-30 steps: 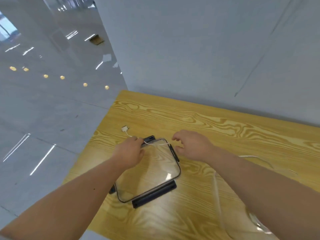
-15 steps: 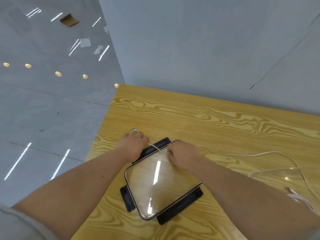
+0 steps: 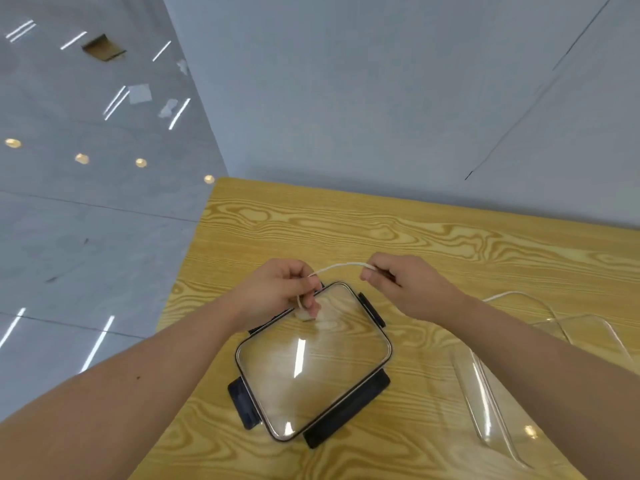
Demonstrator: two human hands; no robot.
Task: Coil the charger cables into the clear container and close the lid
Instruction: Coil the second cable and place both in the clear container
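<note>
A person's left hand (image 3: 277, 292) and right hand (image 3: 405, 285) stretch a white charger cable (image 3: 341, 266) between them above a wooden bench (image 3: 433, 237). Each grip is clenched on the cable, the left also pinching a small loop with its plug end just over the lid (image 3: 313, 362), a clear panel with dark latches lying flat on the bench. The clear container (image 3: 491, 403) sits open to the right, the cable trailing past its far edge.
</note>
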